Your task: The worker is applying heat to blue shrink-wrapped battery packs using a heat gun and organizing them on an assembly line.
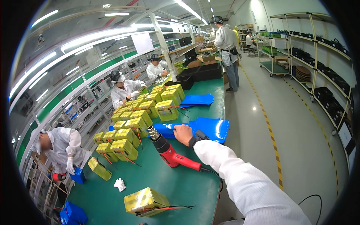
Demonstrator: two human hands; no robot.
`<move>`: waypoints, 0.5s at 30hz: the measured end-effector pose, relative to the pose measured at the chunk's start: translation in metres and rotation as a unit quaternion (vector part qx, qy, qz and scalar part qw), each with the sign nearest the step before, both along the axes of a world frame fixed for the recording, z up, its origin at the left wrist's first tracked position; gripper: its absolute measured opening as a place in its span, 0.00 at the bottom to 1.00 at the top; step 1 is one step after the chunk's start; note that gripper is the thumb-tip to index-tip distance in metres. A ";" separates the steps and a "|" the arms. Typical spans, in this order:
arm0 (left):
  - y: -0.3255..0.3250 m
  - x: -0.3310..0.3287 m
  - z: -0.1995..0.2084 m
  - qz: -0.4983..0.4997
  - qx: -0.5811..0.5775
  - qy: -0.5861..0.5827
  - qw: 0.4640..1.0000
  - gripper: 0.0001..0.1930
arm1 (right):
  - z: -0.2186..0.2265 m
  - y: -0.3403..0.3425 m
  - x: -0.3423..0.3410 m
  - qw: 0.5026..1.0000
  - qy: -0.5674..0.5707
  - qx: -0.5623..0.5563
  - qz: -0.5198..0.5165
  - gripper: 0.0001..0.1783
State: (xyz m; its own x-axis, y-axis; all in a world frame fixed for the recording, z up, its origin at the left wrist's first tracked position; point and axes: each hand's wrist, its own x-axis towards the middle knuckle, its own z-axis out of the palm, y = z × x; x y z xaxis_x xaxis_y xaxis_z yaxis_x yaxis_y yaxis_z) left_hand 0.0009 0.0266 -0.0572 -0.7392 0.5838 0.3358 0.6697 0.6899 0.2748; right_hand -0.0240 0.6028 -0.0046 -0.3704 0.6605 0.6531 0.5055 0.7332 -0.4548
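Observation:
My right hand (183, 135) reaches across the green bench with its fingers curled down onto a blue plastic sleeve (164, 129); the fingertips are partly hidden. More blue sleeves (213, 129) lie flat just right of it. Below my hand rests a red and black heat gun (173, 156), its metal nozzle toward the far left and its cord running off the bench edge. Nearest me sits a yellow-wrapped battery pack (144, 199) with red and black leads. At the lower edge only a sliver of my left hand (141, 224) shows, its fingers hidden.
Several yellow battery packs (125, 144) stand in rows along the bench's left. A crumpled white wad (119, 184) lies nearby. At left a co-worker (62, 146) holds a heat gun and a blue pack. Black trays (204, 73) stand farther back; shelving (313, 56) lines the right.

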 end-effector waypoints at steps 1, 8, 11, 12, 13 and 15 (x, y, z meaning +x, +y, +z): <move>-0.002 0.000 -0.002 0.002 0.002 0.002 1.000 0.27 | 0.012 -0.007 0.011 1.000 0.002 0.002 0.002 0.10; 0.002 -0.004 -0.015 -0.022 0.023 0.008 0.999 0.28 | 0.082 -0.087 0.197 0.959 0.271 0.029 0.072 0.10; -0.001 -0.004 -0.009 -0.002 0.052 -0.017 0.998 0.30 | 0.082 -0.152 0.257 0.959 0.256 0.105 0.065 0.07; 0.003 -0.004 -0.005 0.007 0.078 -0.038 0.996 0.31 | 0.081 -0.177 0.276 0.964 0.234 0.091 0.083 0.07; 0.006 -0.007 -0.001 0.005 0.076 -0.040 0.996 0.31 | 0.076 -0.198 0.290 0.969 0.213 0.074 0.103 0.07; 0.018 -0.023 0.004 -0.007 0.174 -0.047 0.984 0.32 | 0.060 -0.226 0.310 0.954 0.189 0.170 0.161 0.08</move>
State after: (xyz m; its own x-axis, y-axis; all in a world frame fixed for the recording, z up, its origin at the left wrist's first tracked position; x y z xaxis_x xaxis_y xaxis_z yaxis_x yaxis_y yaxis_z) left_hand -0.0219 0.0441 -0.0528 -0.7695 0.4552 0.4480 0.6385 0.5348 0.5534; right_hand 0.2858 0.3766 0.0552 -0.2145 0.2777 0.9364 0.0762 0.9606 -0.2674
